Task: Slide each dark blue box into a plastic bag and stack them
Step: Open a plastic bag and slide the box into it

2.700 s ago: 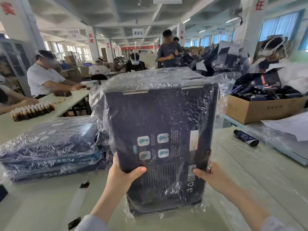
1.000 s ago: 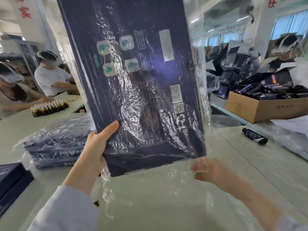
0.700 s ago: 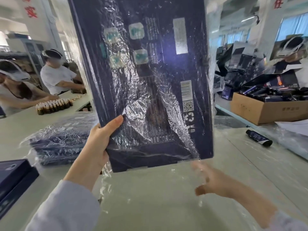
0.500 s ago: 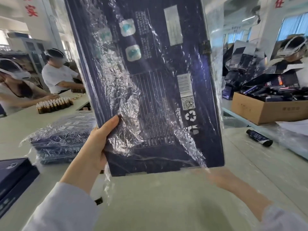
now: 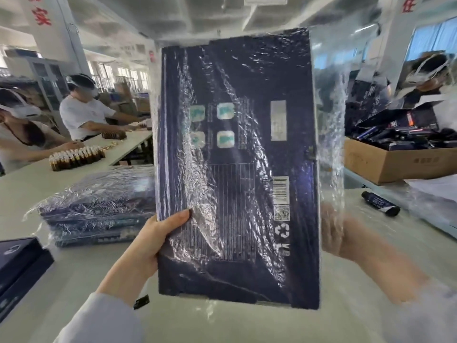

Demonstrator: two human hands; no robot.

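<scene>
So the dark blue box (image 5: 247,169) is held upright in mid-air over the table (image 5: 247,323), already inside a crinkly clear plastic bag (image 5: 331,120). Its back face shows four teal square icons (image 5: 225,111), a barcode (image 5: 281,189), a QR code (image 5: 281,212) and a recycling symbol (image 5: 282,230); the fine print is too small to read. The left hand (image 5: 150,241) grips the box's left edge, thumb across the face. The right hand (image 5: 338,233) is a blur behind the plastic at the right edge, so its grip is anyone's guess.

A stack of bagged boxes (image 5: 99,209) sits on the left. On the far right, a cardboard carton (image 5: 395,164) is full of dark packaging, with a dark tube (image 5: 379,203) lying near it. Pillars carry red characters 安 (image 5: 41,17) and 任 (image 5: 408,4).
</scene>
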